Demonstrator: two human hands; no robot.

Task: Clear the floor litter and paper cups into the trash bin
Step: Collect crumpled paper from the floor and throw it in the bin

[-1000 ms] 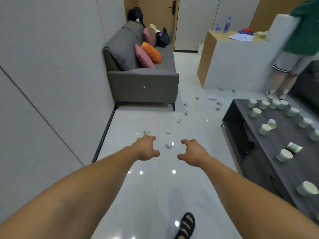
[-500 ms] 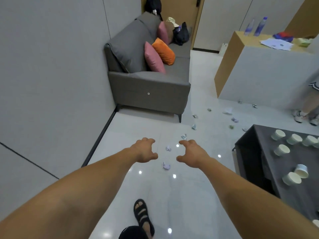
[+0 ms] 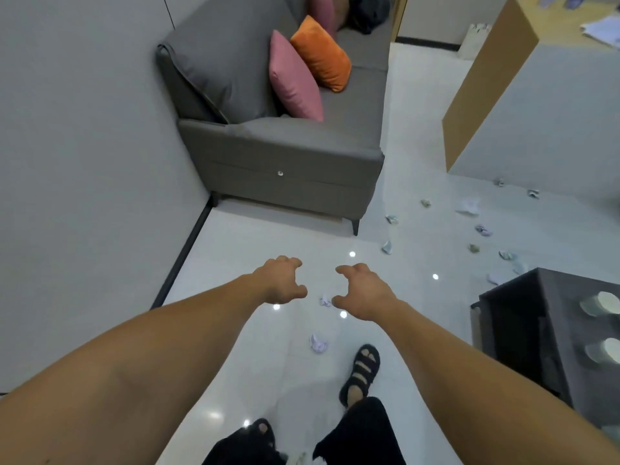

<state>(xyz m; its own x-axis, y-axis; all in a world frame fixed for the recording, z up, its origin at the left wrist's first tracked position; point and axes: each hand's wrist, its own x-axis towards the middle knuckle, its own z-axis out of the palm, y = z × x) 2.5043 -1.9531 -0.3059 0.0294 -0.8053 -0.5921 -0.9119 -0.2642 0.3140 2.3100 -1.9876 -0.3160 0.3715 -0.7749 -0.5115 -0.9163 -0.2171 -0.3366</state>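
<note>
Litter dots the white floor [image 3: 255, 347] below us. Nearest is a crumpled lilac paper ball [image 3: 318, 344], lying just ahead of our right sandal [image 3: 360, 370] and between our two forearms. A smaller scrap [image 3: 324, 301] sits farther out, and from where we look it is just beside the thumb of our right hand [image 3: 362, 293]. We cannot tell whether the thumb touches it.

Both of our arms reach forward over the floor. Our left hand [image 3: 280, 283] is palm down with loosely curled fingers and holds nothing. Our right hand is the same, fingers bent in a loose claw and empty. The two hands face each other with a gap between them.

More scraps trail away to the right: one pale piece [image 3: 387, 247] near the sofa's front leg, another [image 3: 392, 219] beyond it, a flat white sheet [image 3: 469, 208], and several small bits [image 3: 483, 230] scattered toward the counter [image 3: 536, 112].

At the right edge stands a dark low table [image 3: 523, 330], and on its top we see two paper cups [image 3: 600, 303], blurred.

Ahead on the left, a grey sofa [image 3: 285, 156] stands against the grey wall [image 3: 84, 146], with a pink cushion [image 3: 295, 78] and an orange cushion [image 3: 322, 53] leaning on its back.
</note>
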